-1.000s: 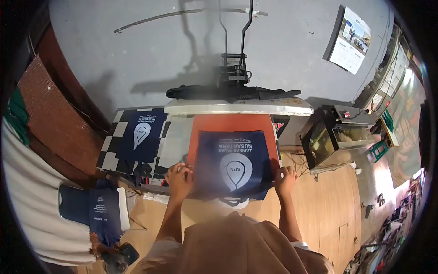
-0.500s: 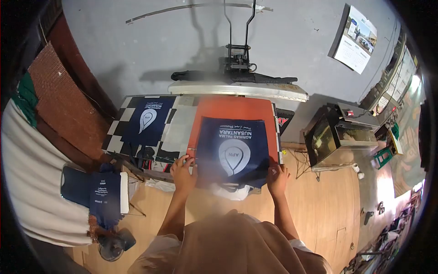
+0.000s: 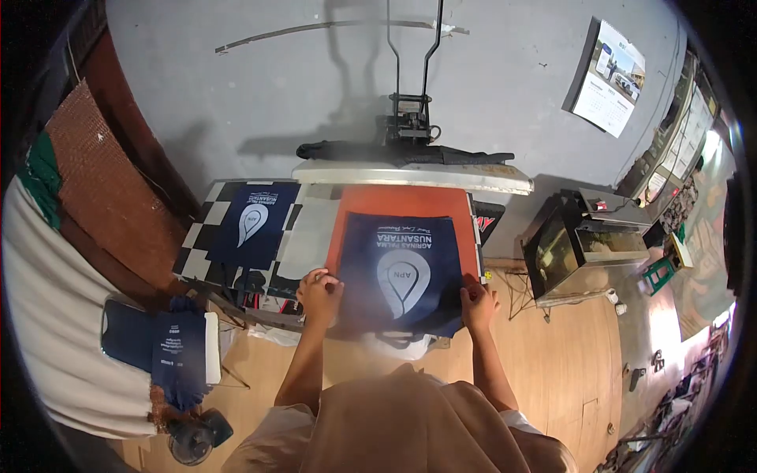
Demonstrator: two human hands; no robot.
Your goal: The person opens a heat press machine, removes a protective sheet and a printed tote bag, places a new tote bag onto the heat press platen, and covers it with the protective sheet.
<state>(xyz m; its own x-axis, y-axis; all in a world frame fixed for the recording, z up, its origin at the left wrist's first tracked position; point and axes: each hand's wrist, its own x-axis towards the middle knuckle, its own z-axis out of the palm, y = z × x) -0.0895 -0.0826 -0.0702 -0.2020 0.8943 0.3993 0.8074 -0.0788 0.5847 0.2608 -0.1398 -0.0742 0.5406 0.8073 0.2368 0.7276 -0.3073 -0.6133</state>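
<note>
Head view, lower left: a pile of navy fabric pieces (image 3: 175,347) with small white print sits draped over a seat, well apart from the hands.
Checkered tabletop, left of centre: checkered tabletop (image 3: 192,262) has a smaller-looking navy printed piece (image 3: 236,244) lying face up on it, white logo showing.
Left hand: left hand (image 3: 318,298) has its fingers bent at the near left edge of the bigger navy piece. Pinching it or just touching? Can't tell from this angle, tbh.
Bigger navy piece, centre: the bigger navy piece (image 3: 363,272) lies over the orange-red sheet (image 3: 394,199), its near end reaching the front. Lettering is upside down from the wearer's side.
Pale plate, above centre: that pale plate (image 3: 410,177) is behind the sheet, not over the fabric.
Step in hand: looks to me like squaring up and flattening the fabric. Any further nudge calls for an even, light pull from both sides, so the print doesn't skew or wrinkle.
Right hand: right hand (image 3: 478,306) is curled at the near right edge, and its grip is unclear too.
</note>
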